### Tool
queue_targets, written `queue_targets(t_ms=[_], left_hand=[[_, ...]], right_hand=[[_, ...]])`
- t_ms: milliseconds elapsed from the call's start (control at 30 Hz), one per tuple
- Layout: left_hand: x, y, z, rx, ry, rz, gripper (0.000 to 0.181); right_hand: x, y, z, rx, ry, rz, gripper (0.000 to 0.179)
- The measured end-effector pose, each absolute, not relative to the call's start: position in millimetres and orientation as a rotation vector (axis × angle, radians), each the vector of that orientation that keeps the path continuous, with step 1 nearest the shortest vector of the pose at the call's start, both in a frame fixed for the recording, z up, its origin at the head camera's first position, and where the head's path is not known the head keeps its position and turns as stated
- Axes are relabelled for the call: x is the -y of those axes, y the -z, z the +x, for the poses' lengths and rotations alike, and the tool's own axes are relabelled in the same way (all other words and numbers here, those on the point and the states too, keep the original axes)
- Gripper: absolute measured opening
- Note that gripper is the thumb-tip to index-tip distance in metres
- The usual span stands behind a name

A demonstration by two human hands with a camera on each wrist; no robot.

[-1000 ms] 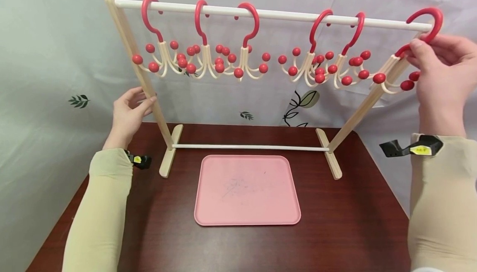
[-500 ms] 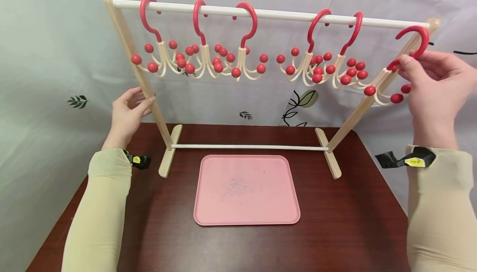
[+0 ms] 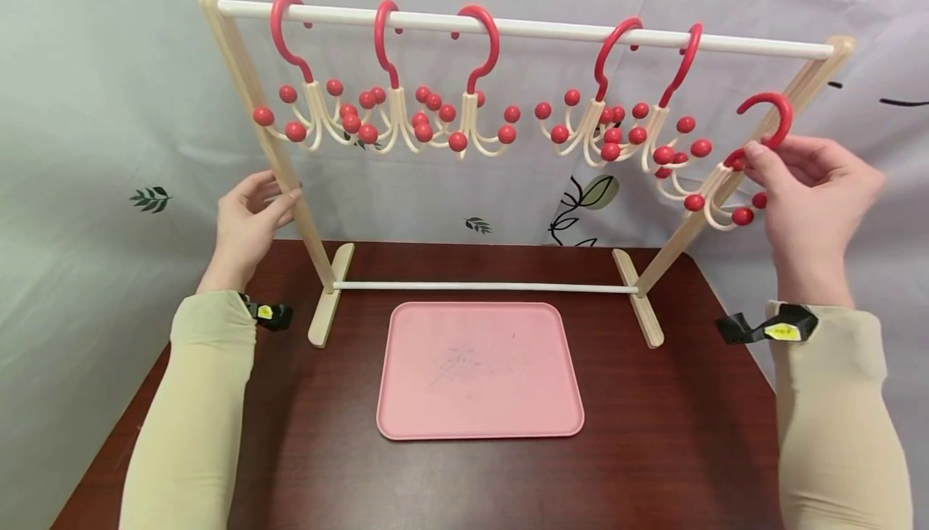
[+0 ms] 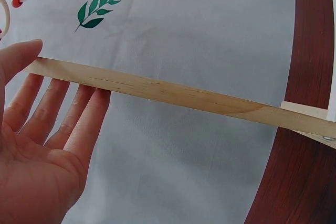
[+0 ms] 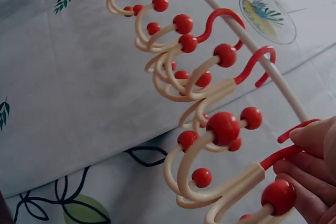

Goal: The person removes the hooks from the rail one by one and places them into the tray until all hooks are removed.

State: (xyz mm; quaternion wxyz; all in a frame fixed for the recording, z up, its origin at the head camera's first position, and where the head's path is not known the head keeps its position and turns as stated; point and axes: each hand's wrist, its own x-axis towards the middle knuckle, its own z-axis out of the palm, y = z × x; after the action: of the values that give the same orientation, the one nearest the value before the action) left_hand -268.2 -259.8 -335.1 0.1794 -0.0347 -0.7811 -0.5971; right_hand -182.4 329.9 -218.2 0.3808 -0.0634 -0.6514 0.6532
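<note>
My right hand [image 3: 820, 199] pinches a red-hooked multi-arm hanger [image 3: 785, 114] by the lower part of its hook. The hanger is off the rail, in front of the rack's right end, its hook below the white top rail [image 3: 551, 31]. Cream curved arms tipped with red balls spread from it; in the right wrist view its stem [image 5: 239, 184] tilts away from my fingertips. At the left, my left hand [image 3: 247, 219] holds the rack's wooden side post [image 3: 299, 199]. The left wrist view shows the thumb [image 4: 23, 56] on one side of the post and the fingers on the other.
Several similar hangers [image 3: 308, 102] hang from the top rail, with a wider gap mid-rail. The rack's right post [image 3: 726, 167] rises behind the held hanger. A pink tray [image 3: 479, 369] lies on the dark table [image 3: 508, 482] before the lower rod [image 3: 464, 285].
My right hand has lowered the hanger and moved it left, from the rail's right end to below and in front of the rail. My left hand stays on the post.
</note>
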Motion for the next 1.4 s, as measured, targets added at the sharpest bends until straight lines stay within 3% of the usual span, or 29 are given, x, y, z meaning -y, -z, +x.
queue_targets(t_ms=[267,733,1400], left_hand=[[260.3,334.8,-267.8,2.193,1.715,-0.101,0.047],[261.1,335.9,-267.6,2.191,1.712,-0.101,0.047],[260.6,335.0,-267.8,2.187,1.728,-0.115,0.047]], right_hand=[[-336.3,245.4,-184.1,1.763,-1.736,-0.212,0.046],[-323.8,312.7,-198.5,2.083,-1.445,-0.244,0.026],[-264.8,399.5,-196.8,2.234,-1.665,0.043,0.026]])
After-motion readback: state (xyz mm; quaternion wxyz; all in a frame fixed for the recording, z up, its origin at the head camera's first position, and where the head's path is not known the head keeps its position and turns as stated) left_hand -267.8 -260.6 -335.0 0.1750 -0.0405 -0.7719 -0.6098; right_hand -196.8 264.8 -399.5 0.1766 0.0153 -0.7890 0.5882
